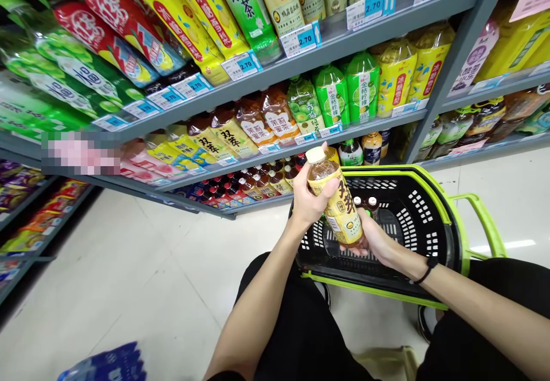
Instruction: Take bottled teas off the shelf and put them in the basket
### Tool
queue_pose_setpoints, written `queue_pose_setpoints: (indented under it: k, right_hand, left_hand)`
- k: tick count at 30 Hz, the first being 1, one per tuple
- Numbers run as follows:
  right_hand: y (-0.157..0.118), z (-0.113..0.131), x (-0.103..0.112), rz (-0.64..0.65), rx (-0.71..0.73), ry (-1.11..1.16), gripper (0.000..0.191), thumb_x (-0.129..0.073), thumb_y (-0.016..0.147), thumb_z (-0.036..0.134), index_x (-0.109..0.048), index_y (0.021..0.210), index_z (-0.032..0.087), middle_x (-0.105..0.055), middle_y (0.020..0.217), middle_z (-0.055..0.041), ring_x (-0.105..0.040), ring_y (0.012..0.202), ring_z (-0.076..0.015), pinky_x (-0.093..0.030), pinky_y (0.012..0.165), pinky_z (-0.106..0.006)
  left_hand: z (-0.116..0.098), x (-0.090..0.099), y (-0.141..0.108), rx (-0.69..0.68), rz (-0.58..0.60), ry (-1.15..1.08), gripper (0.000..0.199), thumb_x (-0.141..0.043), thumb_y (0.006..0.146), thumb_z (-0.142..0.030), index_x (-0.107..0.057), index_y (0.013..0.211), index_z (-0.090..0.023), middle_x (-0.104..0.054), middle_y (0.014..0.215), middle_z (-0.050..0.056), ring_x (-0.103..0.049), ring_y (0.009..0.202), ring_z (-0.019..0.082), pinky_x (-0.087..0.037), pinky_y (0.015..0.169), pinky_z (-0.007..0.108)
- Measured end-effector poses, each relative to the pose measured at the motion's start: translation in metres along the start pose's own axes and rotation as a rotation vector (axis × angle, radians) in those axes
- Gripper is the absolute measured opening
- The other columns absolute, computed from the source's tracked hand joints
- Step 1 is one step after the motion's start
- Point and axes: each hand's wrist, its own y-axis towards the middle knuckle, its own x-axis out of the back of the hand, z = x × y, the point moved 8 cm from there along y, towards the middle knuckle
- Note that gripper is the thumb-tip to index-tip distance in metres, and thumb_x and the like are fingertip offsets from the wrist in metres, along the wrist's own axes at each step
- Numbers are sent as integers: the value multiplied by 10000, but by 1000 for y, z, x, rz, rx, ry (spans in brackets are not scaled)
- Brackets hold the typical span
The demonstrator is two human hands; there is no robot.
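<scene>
A bottled tea (344, 212) with a yellow label, a white cap and dark lettering is tilted in front of me, above the shopping basket. My left hand (313, 195) is wrapped round its upper part, just below the cap. Lower down, my right hand (372, 238) grips the bottle near its base, with fingers underneath. The black basket (423, 243) with a lime-green rim stands between my knees. Inside it, partly hidden behind the bottle and my right hand, are a few bottles with white caps (372, 202).
Shelves (344, 31) of bottled drinks with price tags (301, 39) rise ahead of me. The basket's green handle (485, 226) sticks out to the right. Blue shrink-wrapped packs (107, 364) lie on the floor at lower left. Another rack (43, 238) stands at far left.
</scene>
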Motion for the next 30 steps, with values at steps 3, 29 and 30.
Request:
queue_pose_setpoints:
  k: [3,29,30]
  right_hand:
    - [1,0,0,16,27,4,651,-130,1077,481,-627,872,114,-648,593,-113,-444,375,-95,-269,352,-152]
    - [-3,-6,8,-25,-24,19,706,-136,1075,488,-633,742,113,-631,568,-123,-434,358,-85,-260,345,-154]
    - [-2,-7,8,-24,-21,23,701,-143,1075,486,-634,742,112,-631,567,-124,-435,359,-86,-262,346,-154]
  left_hand:
    - [-1,-1,0,-7,6,5,678,-765,840,-558,-696,1363,-132,-745,1084,125,-671,875,211,-582,861,355]
    - [-3,-8,-4,-12,30,21,583,-756,849,-541,-710,1272,-143,-745,1085,113,-667,875,199,-571,815,327]
    - [-2,-7,-4,-10,31,19,568,-753,851,-538,-710,1262,-147,-743,1091,113,-675,892,204,-574,824,331]
